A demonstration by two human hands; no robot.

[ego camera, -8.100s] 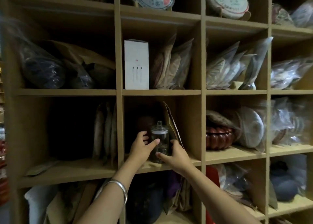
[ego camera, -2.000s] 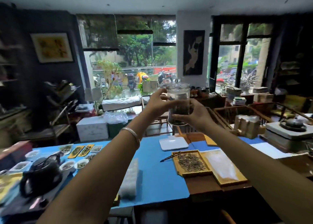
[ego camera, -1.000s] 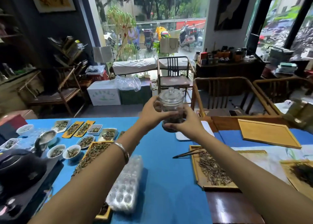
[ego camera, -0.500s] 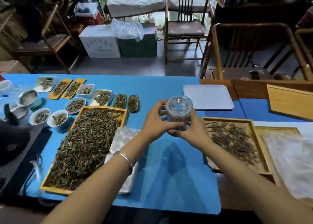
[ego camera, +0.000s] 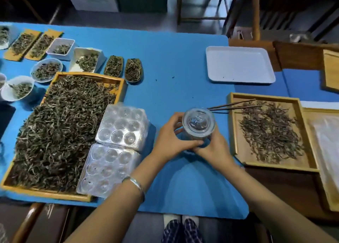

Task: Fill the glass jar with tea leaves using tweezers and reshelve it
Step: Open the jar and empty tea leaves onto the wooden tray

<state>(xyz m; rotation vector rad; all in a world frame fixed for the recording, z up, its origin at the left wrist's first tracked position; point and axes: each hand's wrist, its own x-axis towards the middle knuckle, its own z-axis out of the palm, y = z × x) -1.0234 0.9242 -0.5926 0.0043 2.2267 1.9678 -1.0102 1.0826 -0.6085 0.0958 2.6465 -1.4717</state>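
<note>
The glass jar [ego camera: 198, 126] sits at the centre of the frame, low over or just resting on the blue mat of the table [ego camera: 174, 62]; contact with the mat cannot be made out from above. Its lid [ego camera: 199, 120] is on. The left hand [ego camera: 171, 141] wraps the jar's left side and the right hand [ego camera: 213, 147] cups its lower right, so both hands are clasped around the glass, fingertips nearly meeting at the front. Both forearms reach in from the bottom edge, a silver bangle [ego camera: 136, 185] on the left wrist. This looks like the setting-down step, ahead of any filling. Next, by my reading, the jar must be let go, the lid lifted off and laid aside, and the tweezers [ego camera: 233, 106] picked up; they lie just right of the jar, across the rim of the small wooden tray [ego camera: 238, 151] of loose tea leaves [ego camera: 267, 130] at centre right. A larger tray [ego camera: 45, 193] heaped with leaves fills the left of the frame, with a clear plastic blister pack [ego camera: 113, 151] lying partly over it.
</note>
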